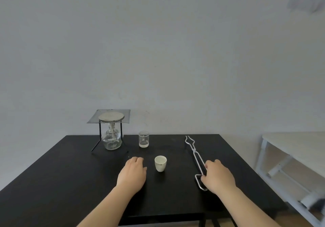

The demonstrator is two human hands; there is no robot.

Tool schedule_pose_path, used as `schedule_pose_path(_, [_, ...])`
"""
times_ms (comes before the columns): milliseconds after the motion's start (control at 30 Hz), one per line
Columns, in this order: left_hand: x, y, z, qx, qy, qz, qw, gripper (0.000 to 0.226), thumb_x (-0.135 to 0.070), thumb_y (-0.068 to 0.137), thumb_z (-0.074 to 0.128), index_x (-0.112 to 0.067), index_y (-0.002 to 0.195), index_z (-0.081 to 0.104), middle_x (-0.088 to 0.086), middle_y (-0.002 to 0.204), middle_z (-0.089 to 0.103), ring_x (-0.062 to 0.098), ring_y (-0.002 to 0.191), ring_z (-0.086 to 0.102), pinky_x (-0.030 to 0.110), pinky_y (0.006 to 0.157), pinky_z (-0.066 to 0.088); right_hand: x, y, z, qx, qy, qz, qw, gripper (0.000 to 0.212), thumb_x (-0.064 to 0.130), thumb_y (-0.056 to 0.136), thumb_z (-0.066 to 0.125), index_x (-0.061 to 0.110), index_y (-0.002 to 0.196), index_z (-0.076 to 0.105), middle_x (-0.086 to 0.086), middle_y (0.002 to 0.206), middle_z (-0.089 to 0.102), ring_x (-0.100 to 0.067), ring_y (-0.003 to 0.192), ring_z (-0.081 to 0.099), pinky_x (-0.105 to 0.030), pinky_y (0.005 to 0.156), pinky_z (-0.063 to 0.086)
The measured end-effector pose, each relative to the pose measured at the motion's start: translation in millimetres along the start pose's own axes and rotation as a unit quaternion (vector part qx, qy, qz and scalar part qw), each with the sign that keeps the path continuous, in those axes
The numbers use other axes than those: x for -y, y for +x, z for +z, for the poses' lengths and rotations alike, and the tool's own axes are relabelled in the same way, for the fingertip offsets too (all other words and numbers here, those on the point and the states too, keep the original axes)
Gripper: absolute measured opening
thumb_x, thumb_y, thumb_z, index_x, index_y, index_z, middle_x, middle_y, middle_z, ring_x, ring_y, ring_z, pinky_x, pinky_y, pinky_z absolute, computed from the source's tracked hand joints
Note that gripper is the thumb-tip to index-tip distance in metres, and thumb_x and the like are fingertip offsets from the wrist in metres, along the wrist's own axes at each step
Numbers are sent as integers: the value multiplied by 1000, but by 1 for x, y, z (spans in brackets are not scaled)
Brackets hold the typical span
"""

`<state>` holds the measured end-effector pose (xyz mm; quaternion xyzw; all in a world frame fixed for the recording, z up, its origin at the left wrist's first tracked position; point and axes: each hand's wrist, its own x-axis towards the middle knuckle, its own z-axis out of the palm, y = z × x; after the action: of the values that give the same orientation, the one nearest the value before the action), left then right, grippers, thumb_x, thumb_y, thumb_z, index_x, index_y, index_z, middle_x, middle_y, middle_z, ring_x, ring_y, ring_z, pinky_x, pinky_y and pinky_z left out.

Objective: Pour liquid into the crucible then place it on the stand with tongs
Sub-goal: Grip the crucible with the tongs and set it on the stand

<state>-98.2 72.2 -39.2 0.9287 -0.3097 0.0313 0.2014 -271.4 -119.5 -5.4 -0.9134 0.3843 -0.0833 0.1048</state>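
A small white crucible (160,163) stands upright in the middle of the black table (70,174). Behind it is a small glass beaker (143,139) with a little whitish liquid at the bottom. At the back left a tripod stand (110,121) carries a wire gauze with a round pad; a glass spirit lamp (111,139) sits under it. Metal tongs (195,158) lie on the right, jaws pointing away. My left hand (132,172) rests palm down on the table, left of the crucible, holding nothing. My right hand (218,175) lies over the tongs' handle loops, fingers curled on them.
The table's far edge meets a plain wall. A light-coloured table (297,149) with white legs stands to the right, apart from the black one.
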Motion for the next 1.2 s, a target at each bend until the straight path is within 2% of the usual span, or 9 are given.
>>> schedule_pose_path(200, [6,-5,17,-24,19,16,999,41,-37,101,37,-16,136,43,-1,140,47,18,132,41,29,109,35,2,-1,12,-30,-17,-5,999,42,32,90,56,20,130,49,-2,123,54,-21,111,53,-30,79,50])
schedule_pose_path(367, [9,-4,23,-42,54,12,998,45,-40,101,33,-20,140,41,-3,147,42,17,142,32,37,119,22,7,6,14,-27,-31,8,999,43,35,90,58,20,130,50,-1,120,59,-21,111,53,-31,79,52])
schedule_pose_path(700, [8,-7,21,-24,31,11,999,45,-38,101,34,-18,141,40,0,150,38,18,139,34,32,116,26,12,12,10,-8,-21,36,999,54,37,85,67,18,131,49,-7,124,57,-28,113,55,-34,90,49])
schedule_pose_path(933, [8,-7,18,-14,27,14,999,45,-37,101,35,-18,141,40,0,150,38,18,139,34,32,116,26,13,16,0,22,-48,34,998,47,38,83,68,20,123,50,-2,111,66,-24,101,63,-32,80,54])
schedule_pose_path(1033, [8,-7,18,-10,27,15,999,45,-37,101,35,-18,141,40,0,150,38,18,139,34,31,116,27,13,16,-4,25,-66,37,997,42,34,84,67,20,120,49,-1,106,66,-23,98,63,-30,71,49])
schedule_pose_path(1200, [8,-6,16,-3,27,14,1000,45,-38,101,35,-18,141,40,0,150,38,18,139,35,31,115,28,14,18,-7,43,-42,47,997,50,31,83,69,17,124,44,-8,117,58,-27,104,61,-32,74,46])
